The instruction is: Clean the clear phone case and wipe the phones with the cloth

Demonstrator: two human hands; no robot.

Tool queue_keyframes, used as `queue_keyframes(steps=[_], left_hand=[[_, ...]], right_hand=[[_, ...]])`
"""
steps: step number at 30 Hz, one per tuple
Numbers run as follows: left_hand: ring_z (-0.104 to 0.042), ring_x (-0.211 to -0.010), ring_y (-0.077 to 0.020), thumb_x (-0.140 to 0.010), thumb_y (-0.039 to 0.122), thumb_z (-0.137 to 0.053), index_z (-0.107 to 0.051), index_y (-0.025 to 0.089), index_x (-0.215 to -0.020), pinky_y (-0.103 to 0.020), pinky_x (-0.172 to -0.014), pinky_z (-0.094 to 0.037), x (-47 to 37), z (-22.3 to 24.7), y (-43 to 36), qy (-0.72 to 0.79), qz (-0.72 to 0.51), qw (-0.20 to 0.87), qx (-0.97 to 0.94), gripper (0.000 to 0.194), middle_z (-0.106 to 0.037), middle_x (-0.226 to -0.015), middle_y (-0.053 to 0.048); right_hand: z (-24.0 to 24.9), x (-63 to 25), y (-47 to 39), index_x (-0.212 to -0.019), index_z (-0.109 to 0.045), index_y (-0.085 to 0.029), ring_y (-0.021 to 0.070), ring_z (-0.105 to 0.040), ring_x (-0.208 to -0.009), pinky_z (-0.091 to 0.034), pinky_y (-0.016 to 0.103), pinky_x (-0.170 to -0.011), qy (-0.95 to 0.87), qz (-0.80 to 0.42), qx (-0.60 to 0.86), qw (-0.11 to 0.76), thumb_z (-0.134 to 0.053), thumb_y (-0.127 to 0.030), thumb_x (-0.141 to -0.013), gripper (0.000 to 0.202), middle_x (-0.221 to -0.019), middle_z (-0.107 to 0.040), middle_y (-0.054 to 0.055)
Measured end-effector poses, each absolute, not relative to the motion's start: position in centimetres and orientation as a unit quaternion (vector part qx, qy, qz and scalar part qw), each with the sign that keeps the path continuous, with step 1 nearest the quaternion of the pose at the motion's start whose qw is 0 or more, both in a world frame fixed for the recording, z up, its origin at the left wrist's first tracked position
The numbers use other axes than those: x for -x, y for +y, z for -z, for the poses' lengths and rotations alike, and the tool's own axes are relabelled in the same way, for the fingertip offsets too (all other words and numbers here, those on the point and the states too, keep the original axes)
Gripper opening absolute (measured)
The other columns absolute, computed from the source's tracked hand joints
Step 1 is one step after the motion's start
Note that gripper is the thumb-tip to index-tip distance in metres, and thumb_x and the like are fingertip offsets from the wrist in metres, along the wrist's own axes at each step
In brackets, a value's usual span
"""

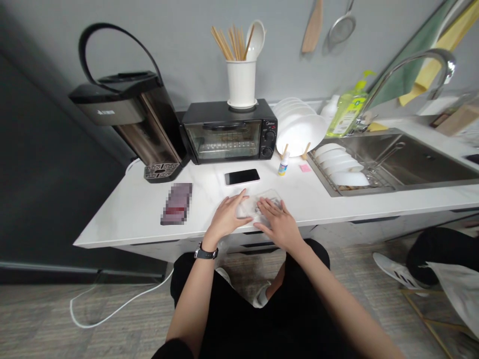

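Note:
A clear, crinkled plastic bag (247,205) lies flat near the counter's front edge; the small greyish contents cannot be made out. My left hand (227,215) rests at its left end, with thumb and forefinger spread on either side. Across the right part of the bag lies my right hand (280,224), its fingers stretched out flat and covering some of it. Just behind the bag is a phone (242,177) with a dark screen. A small white bottle (283,164) with a yellow and blue label stands behind to the right, beside a pink sticky pad (305,168).
A blurred purple packet (177,203) lies at left, before a water dispenser (130,114). A toaster oven (228,134) carries a utensil holder (241,82). White plates (299,132) stand racked by the sink (430,159), which holds bowls (344,167). Another person's leg (437,254) shows at right.

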State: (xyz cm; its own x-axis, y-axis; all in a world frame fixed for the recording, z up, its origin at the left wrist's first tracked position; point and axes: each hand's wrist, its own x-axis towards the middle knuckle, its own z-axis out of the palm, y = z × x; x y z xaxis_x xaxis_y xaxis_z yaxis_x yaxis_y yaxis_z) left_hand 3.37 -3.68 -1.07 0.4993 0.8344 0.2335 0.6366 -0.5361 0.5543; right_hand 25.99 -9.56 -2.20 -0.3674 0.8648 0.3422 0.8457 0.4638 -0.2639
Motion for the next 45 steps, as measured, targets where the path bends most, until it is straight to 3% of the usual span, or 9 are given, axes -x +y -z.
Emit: queue_keyframes(steps=[5, 13, 21, 27, 32, 34, 39, 42, 45], left_hand=[[-0.050, -0.149, -0.0270, -0.091, 0.045, -0.076, -0.027, 0.027, -0.167, -0.051, -0.129, -0.030, -3.5, 0.3, -4.0, 0.438, -0.233, 0.201, -0.845, 0.093, -0.060, -0.156, -0.009], [-0.053, -0.147, -0.0277, -0.090, 0.040, -0.077, -0.032, 0.025, -0.165, -0.053, -0.129, -0.030, -3.6, -0.4, -4.4, 0.437, -0.233, 0.202, -0.845, 0.090, -0.061, -0.155, -0.011], [-0.054, -0.147, -0.0278, -0.090, 0.035, -0.077, -0.026, 0.026, -0.167, -0.055, -0.131, -0.028, -3.2, -0.1, -4.0, 0.437, -0.227, 0.214, -0.844, 0.093, -0.059, -0.157, -0.011], [-0.054, -0.140, -0.0282, -0.087, 0.032, -0.080, -0.023, 0.029, -0.169, -0.047, -0.120, -0.046, -3.1, -0.2, -4.2, 0.429, -0.248, 0.213, -0.842, 0.100, -0.062, -0.152, -0.008], [-0.052, -0.139, -0.0301, -0.089, 0.035, -0.078, -0.021, 0.030, -0.169, -0.049, -0.119, -0.046, -3.2, -0.6, -4.3, 0.416, -0.248, 0.220, -0.847, 0.098, -0.062, -0.151, -0.006], [-0.053, -0.138, -0.0306, -0.089, 0.034, -0.078, -0.022, 0.030, -0.169, -0.050, -0.119, -0.047, -3.2, -0.4, -4.2, 0.412, -0.249, 0.225, -0.847, 0.098, -0.061, -0.151, -0.008], [-0.054, -0.136, -0.0299, -0.087, 0.022, -0.078, -0.018, 0.031, -0.170, -0.050, -0.116, -0.049, -3.1, 0.3, -4.4, 0.417, -0.266, 0.232, -0.838, 0.103, -0.059, -0.151, -0.011], [-0.050, -0.141, -0.0314, -0.087, 0.024, -0.079, -0.015, 0.030, -0.171, -0.052, -0.120, -0.046, -3.2, 0.2, -4.6, 0.404, -0.274, 0.211, -0.847, 0.105, -0.055, -0.155, -0.011], [-0.056, -0.136, -0.0302, -0.088, 0.023, -0.077, -0.022, 0.030, -0.170, -0.050, -0.119, -0.047, -3.2, -0.1, -4.6, 0.400, -0.292, 0.218, -0.841, 0.099, -0.062, -0.147, -0.010]], right_hand=[[2.2, -27.9, -8.4, -0.158, -0.049, -0.015, 0.0323, -0.043, -0.156, -0.029, 0.065, -0.127, -0.805, -0.034, 0.546, 0.229, -0.046, -0.050, -0.110, 0.060, -0.164, -0.048, 0.016], [2.2, -27.2, -9.4, -0.159, -0.048, -0.014, 0.0322, -0.043, -0.156, -0.028, 0.065, -0.127, -0.794, -0.054, 0.556, 0.241, -0.043, -0.051, -0.110, 0.061, -0.164, -0.047, 0.019], [1.5, -22.5, -8.1, -0.160, -0.044, -0.007, 0.0371, -0.039, -0.157, -0.028, 0.068, -0.126, -0.778, -0.033, 0.580, 0.240, -0.046, -0.054, -0.108, 0.070, -0.165, -0.043, 0.024], [1.2, -24.1, -9.4, -0.161, -0.046, -0.018, 0.0304, -0.042, -0.156, -0.026, 0.063, -0.130, -0.844, -0.073, 0.481, 0.225, -0.047, -0.057, -0.108, 0.066, -0.164, -0.048, 0.016], [1.5, -26.5, -7.6, -0.159, -0.047, -0.008, 0.0410, -0.040, -0.155, -0.027, 0.070, -0.126, -0.760, 0.002, 0.606, 0.235, -0.046, -0.053, -0.108, 0.068, -0.163, -0.046, 0.024], [1.4, -25.3, -7.1, -0.160, -0.045, -0.006, 0.0414, -0.038, -0.157, -0.028, 0.069, -0.126, -0.775, -0.003, 0.589, 0.229, -0.049, -0.055, -0.107, 0.072, -0.165, -0.043, 0.025], [1.8, -23.0, -8.8, -0.166, -0.036, -0.018, 0.0331, -0.040, -0.157, -0.026, 0.061, -0.130, -0.860, -0.061, 0.453, 0.229, -0.055, -0.061, -0.104, 0.078, -0.168, -0.042, 0.015], [2.4, -25.4, -9.6, -0.165, -0.038, -0.024, 0.0325, -0.042, -0.156, -0.024, 0.065, -0.130, -0.840, -0.045, 0.484, 0.242, -0.053, -0.052, -0.107, 0.067, -0.166, -0.046, 0.011], [2.8, -28.6, -9.3, -0.164, -0.041, -0.022, 0.0381, -0.035, -0.159, -0.025, 0.070, -0.127, -0.798, -0.001, 0.545, 0.257, -0.053, -0.048, -0.107, 0.064, -0.168, -0.044, 0.012]])
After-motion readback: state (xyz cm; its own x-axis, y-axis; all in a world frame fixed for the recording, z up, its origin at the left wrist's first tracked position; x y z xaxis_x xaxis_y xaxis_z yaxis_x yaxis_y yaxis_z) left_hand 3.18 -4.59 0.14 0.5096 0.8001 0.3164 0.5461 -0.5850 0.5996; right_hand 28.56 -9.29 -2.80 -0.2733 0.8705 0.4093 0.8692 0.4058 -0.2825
